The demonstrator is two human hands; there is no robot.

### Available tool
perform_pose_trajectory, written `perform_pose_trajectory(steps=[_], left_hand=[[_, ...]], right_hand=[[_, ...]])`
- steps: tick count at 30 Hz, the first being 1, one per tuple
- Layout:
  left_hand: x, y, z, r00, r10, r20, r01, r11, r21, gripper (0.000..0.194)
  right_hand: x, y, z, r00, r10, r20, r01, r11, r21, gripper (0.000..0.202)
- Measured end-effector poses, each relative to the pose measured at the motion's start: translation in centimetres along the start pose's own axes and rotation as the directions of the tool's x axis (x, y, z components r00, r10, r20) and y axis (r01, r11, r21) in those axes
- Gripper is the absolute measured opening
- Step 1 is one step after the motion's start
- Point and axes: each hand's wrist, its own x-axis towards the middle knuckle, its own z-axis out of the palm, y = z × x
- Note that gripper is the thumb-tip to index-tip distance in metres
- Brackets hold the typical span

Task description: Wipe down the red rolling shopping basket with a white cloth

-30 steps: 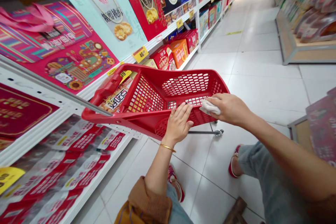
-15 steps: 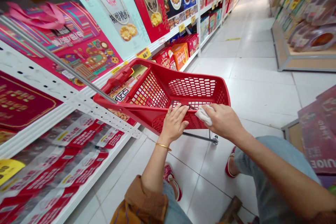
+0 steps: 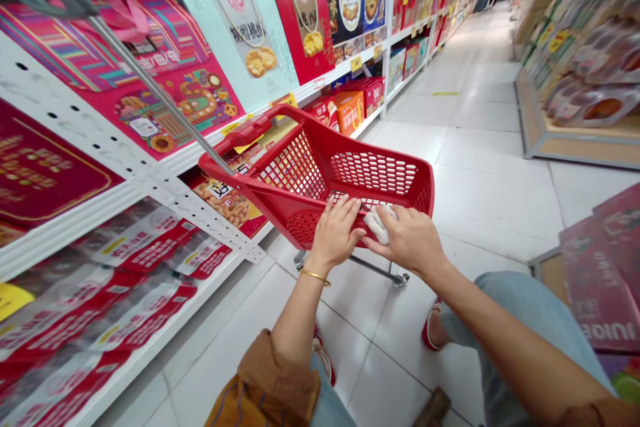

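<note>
A red plastic shopping basket [image 3: 345, 139] on a wheeled metal frame stands in front of me, tilted in view, with mesh-like holes in its walls. My left hand [image 3: 334, 237] rests over its near rim, fingers hooked across the top and thumb on the outer side. Just right of it, my right hand [image 3: 415, 240] is closed on a crumpled white cloth [image 3: 379, 224], pressed to the same rim. The fingertips of my left hand partly hide the rim. A grey metal rod [image 3: 155, 97] slants up from the handle end of the basket.
Shelves with gift boxes [image 3: 255, 33] run along the left, with red-and-clear packs [image 3: 140, 243] on the lower tier. A wooden-edged display stand [image 3: 580, 143] is on the right, beside a juice carton [image 3: 595, 280]. Far down the tiled aisle [image 3: 475, 140] a person in dark clothes stands.
My right hand has slid left along the near rim with the cloth, closer to my left hand. The basket sits slightly differently in view as the camera shifted.
</note>
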Motion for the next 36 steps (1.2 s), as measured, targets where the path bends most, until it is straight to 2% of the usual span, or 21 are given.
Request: perform_pose_trajectory(steps=[5, 12, 18, 22, 26, 29, 32, 36], left_hand=[[0.3, 1.0, 0.2, 0.999, -0.03, 0.01, 0.031, 0.99, -0.135, 0.092], [-0.2, 0.9, 1.2, 0.997, -0.069, 0.041, 0.074, 0.987, -0.141, 0.093], [-0.3, 0.2, 0.7, 0.995, -0.069, 0.072, 0.08, 0.982, -0.169, 0.092], [-0.3, 0.2, 0.8, 0.996, -0.055, 0.067, 0.066, 0.982, -0.179, 0.093], [-0.2, 0.4, 1.1, 0.996, -0.073, 0.046, 0.079, 0.984, -0.157, 0.088], [-0.1, 0.5, 1.0, 0.995, -0.086, 0.057, 0.093, 0.986, -0.138, 0.082], [-0.1, 0.3, 0.8, 0.995, -0.074, 0.063, 0.082, 0.986, -0.143, 0.079], [-0.2, 0.2, 0.6, 0.996, -0.048, 0.077, 0.058, 0.989, -0.134, 0.082]], right_hand=[[0.1, -1.0, 0.1, 1.0, -0.026, 0.002, 0.026, 1.0, -0.018, 0.053], [0.5, -2.1, 0.8, 1.0, -0.024, 0.02, 0.025, 0.999, -0.029, 0.052], [1.9, -1.1, 0.0, 0.997, -0.067, -0.031, 0.069, 0.995, 0.078, 0.035], [2.4, -1.0, 0.0, 0.994, -0.038, -0.107, 0.046, 0.996, 0.075, 0.034], [2.1, -1.7, 1.0, 0.995, -0.093, -0.036, 0.092, 0.995, -0.04, 0.043], [1.8, -1.9, 1.3, 0.996, -0.086, 0.04, 0.089, 0.991, -0.1, 0.05], [2.0, -1.5, 1.0, 0.992, -0.094, 0.09, 0.103, 0.989, -0.103, 0.052], [1.8, -0.2, 0.6, 0.988, -0.123, 0.089, 0.129, 0.989, -0.075, 0.047]])
